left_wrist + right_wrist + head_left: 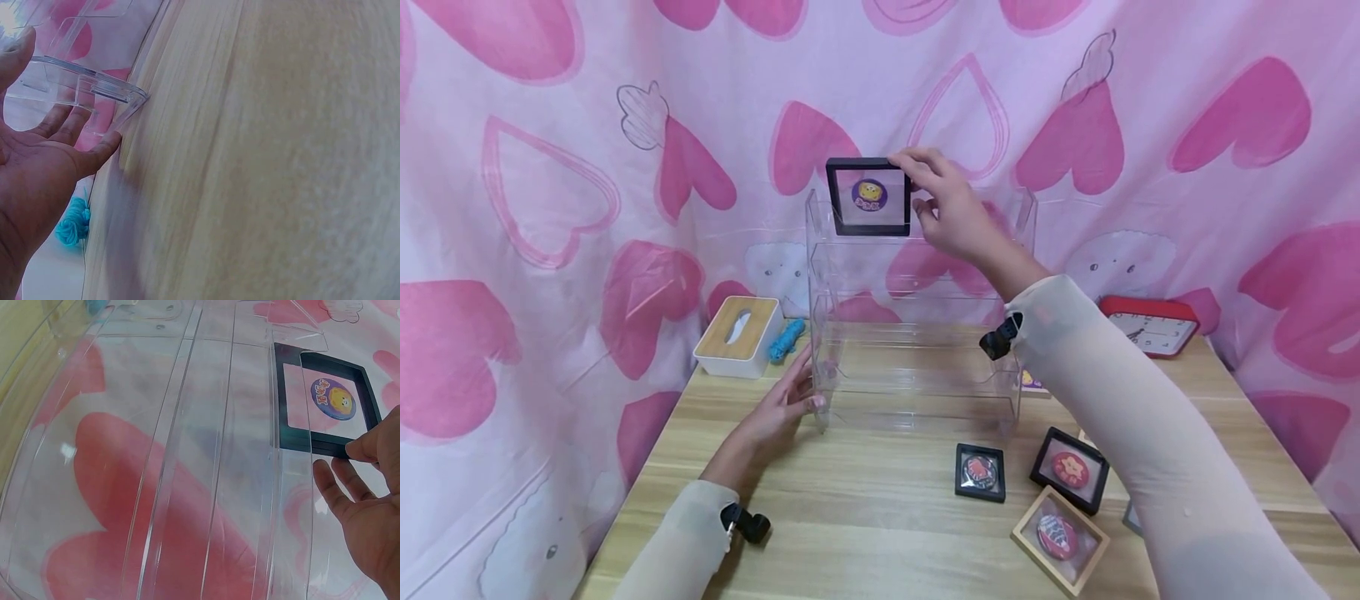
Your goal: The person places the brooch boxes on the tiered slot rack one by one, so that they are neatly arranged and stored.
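Note:
A clear acrylic tiered display rack (917, 379) stands on the wooden table. Above its top tier my right hand (951, 204) pinches the right side of a black display frame (842, 198). Behind the frame's clear film is a round purple badge with a yellow cartoon face. In the right wrist view the frame (294, 444) is partly behind the rack's clear plastic, with the thumb on its edge. Low at the rack's left side, my left hand (778, 412) touches the side panel with fingers extended. The left wrist view shows that hand (44, 169) beside the panel (94, 81).
A black frame (973, 449), another black frame (1045, 450) and a wooden frame (1030, 542) with badges lie at front right. The tissue box (718, 358) and blue cord bundle (786, 340) are left, the red clock (1150, 308) right. A heart-patterned curtain (700, 50) hangs behind.

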A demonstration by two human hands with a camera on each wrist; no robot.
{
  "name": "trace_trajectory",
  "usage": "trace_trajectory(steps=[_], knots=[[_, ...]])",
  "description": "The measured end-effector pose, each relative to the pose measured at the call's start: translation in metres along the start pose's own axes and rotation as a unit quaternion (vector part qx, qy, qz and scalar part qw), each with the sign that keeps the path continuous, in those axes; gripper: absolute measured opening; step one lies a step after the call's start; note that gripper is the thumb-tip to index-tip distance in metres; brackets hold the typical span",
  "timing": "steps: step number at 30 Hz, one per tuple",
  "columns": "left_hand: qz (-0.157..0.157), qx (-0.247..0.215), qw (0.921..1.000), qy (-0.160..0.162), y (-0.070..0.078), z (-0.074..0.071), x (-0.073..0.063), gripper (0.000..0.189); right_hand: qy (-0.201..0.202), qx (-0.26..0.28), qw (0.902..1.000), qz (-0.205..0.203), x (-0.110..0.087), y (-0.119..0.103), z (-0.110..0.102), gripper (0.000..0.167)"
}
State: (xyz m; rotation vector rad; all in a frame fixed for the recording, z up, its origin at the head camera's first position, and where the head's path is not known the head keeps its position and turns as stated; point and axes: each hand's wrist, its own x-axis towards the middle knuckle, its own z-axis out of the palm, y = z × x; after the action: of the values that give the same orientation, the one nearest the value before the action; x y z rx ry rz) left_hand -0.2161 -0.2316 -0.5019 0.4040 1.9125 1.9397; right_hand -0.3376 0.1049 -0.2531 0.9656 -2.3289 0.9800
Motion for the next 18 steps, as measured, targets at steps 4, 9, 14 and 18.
trace_trajectory(steps=[4,9,14,18], knots=[[0.025,0.018,0.9995,-0.013,0.0007,-0.0015,-0.0007,0.097,-0.011,-0.010,0.9999,0.000,0.0012,-0.0038,0.0016,0.071],[0.024,0.023,0.9994,-0.012,-0.0025,-0.0031,-0.0012,0.098,-0.026,-0.016,0.9995,-0.004,0.0009,-0.0063,0.0041,0.075],[0.024,0.015,0.9995,-0.012,-0.0019,-0.0018,-0.0030,0.099,-0.035,-0.012,0.9993,-0.006,0.0007,-0.0087,0.0056,0.077],[0.028,0.001,0.9994,-0.019,0.0001,0.0003,-0.0015,0.099,-0.035,-0.012,0.9993,-0.006,0.0014,-0.0076,0.0049,0.078]])
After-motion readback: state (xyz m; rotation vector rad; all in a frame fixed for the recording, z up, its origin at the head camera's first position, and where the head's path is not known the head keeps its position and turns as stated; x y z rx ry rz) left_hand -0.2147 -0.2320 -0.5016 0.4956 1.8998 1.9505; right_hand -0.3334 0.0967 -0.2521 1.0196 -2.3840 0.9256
